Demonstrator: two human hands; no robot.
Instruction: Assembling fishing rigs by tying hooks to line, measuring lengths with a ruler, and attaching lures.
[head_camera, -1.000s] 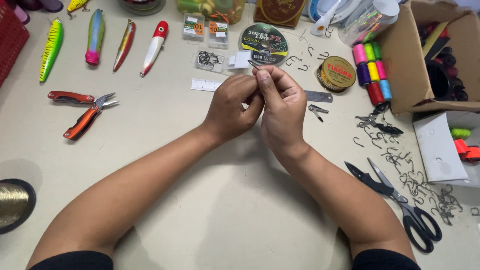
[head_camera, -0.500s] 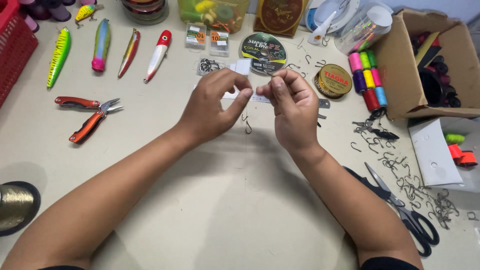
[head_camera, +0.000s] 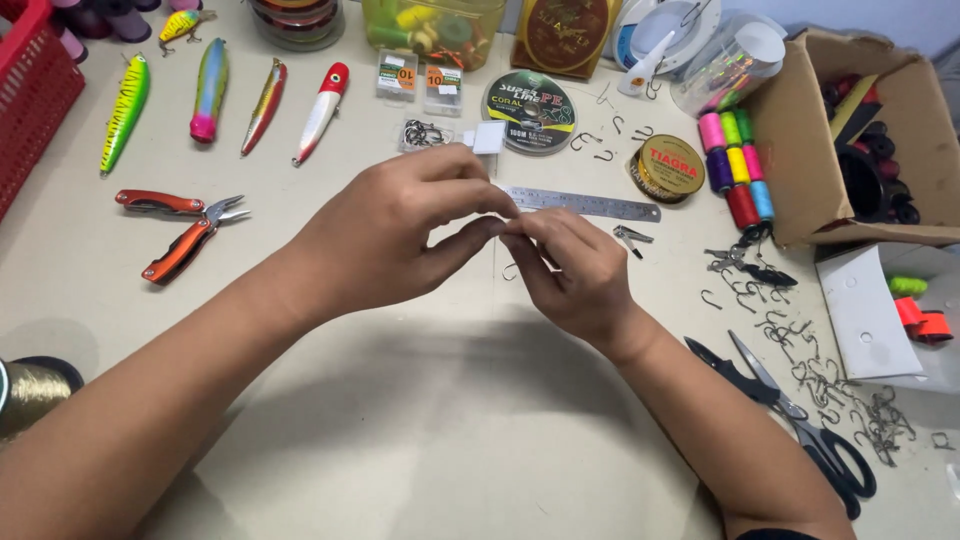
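Right where the two hands meet, the left hand (head_camera: 400, 235) and the right hand (head_camera: 575, 270) press fingertip to fingertip above the pale surface (head_camera: 420, 430). Each grip is a pinch of thumb and forefinger, closed on something too thin to make out, probably a strand of line. A small fish hook (head_camera: 511, 271) hangs just under the meeting point, nearer the right hand, its shank roughly upright and its bend pointing down towards the surface. Whether it touches the surface cannot be told.

Just behind the fingers lies a steel ruler (head_camera: 585, 203), its long axis running left to right. Beyond it sit a dark round spool of line (head_camera: 530, 112) and a gold tin (head_camera: 668, 167). To the left are orange-handled pliers (head_camera: 185, 232) and a row of painted lures (head_camera: 225, 95). To the right, black scissors (head_camera: 790, 420) lie beside a scatter of loose hooks (head_camera: 830, 380), with coloured thread spools (head_camera: 735, 165) against a cardboard box (head_camera: 800, 170).
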